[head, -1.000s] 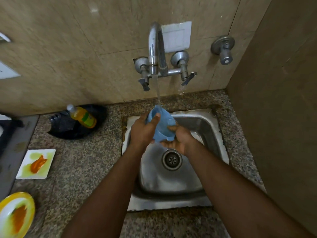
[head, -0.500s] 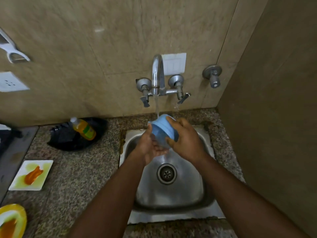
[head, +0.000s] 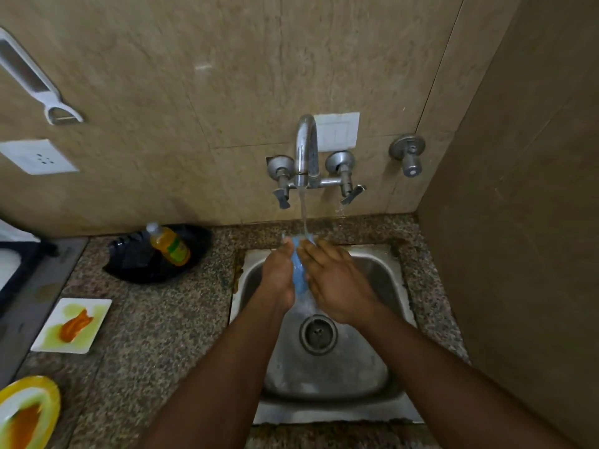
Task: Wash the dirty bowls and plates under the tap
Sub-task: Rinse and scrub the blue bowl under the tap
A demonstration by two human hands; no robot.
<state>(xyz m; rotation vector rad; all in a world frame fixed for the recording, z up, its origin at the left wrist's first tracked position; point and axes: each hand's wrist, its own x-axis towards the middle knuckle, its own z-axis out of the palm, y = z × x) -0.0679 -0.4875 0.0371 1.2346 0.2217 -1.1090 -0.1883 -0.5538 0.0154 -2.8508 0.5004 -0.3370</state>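
Bowl: we held the small blue bowl (head: 299,273) over the back of the sink (head: 382,270), right under the tap (head: 306,147), so the water could run over it.
Water: it fell from the tap onto the top rim of the bowl, which we held on its edge between our palms, maybe so the water could run down it.
Left hand: our left hand (head: 278,277) pressed flat on the left side of the bowl, fingers mostly straight and close together.
Right hand: our right hand (head: 337,283) pressed on the right side, fingers laid over it, probably to rub it clean.
Grip: both hands squeezed the bowl between them; we could not tell if any fingertips curled round the far rim.
White plate: the square white plate (head: 72,325) lay near the left edge of the worktop (head: 155,319), with orange and green mess on it, so it looked unwashed.
Yellow plate: the yellow plate (head: 26,413) sat at the front left corner, dirty too.
Soap bottle: the bottle (head: 169,243) lay on a black bag (head: 142,264) at the back edge, near the sink and easy to reach.
How far: we think one bowl was being washed and two plates were left.
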